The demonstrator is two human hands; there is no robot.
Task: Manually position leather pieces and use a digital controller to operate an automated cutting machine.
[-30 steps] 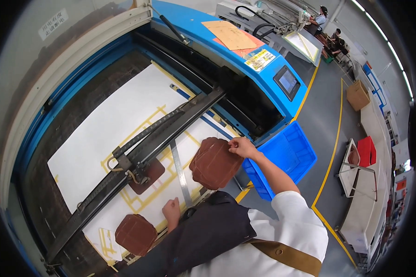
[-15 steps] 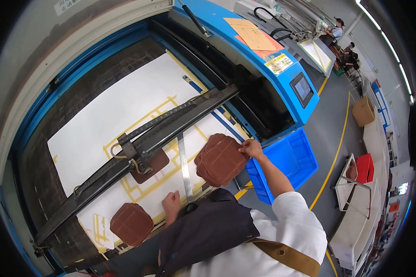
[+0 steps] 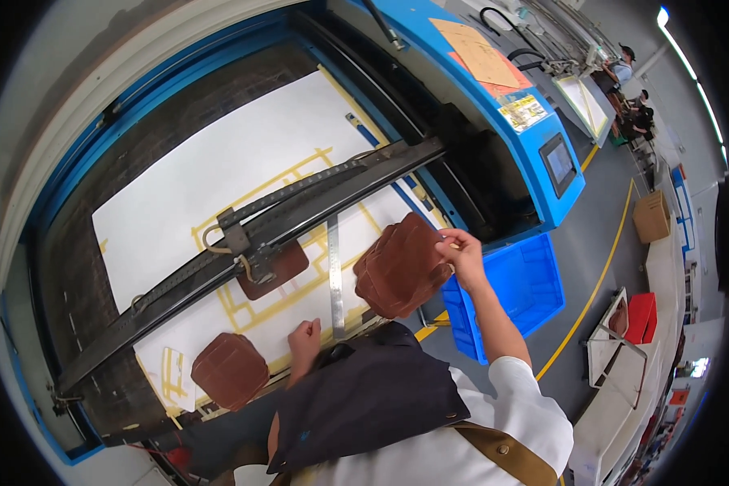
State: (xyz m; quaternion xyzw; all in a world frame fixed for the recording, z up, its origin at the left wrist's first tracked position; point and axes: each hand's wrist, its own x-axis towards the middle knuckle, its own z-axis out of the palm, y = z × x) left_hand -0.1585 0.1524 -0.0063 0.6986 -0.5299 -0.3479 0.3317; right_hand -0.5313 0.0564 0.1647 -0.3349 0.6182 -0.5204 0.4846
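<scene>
My right hand (image 3: 462,253) pinches the right edge of a brown leather piece (image 3: 417,255) on top of a stack at the right of the machine bed; that edge is lifted a little. The pieces below it fan out unevenly to the left. My left hand (image 3: 304,340) is closed in a loose fist near the bed's front edge, with nothing visible in it. Left of it lies a second stack of brown leather pieces (image 3: 230,373). One more brown leather piece (image 3: 277,271) lies partly under the machine's cross beam (image 3: 316,206), inside yellow tape marks.
A steel ruler (image 3: 335,279) lies between my hands on the white sheet (image 3: 186,186). A taped white card (image 3: 178,379) sits at far left. A blue crate (image 3: 506,296) stands below the machine's blue housing with its screen (image 3: 558,164). People work at the far right.
My right hand has raised the edge of the top leather piece slightly, showing more of the pieces beneath. My left hand stays closed near the front edge. The whole view has shifted somewhat.
</scene>
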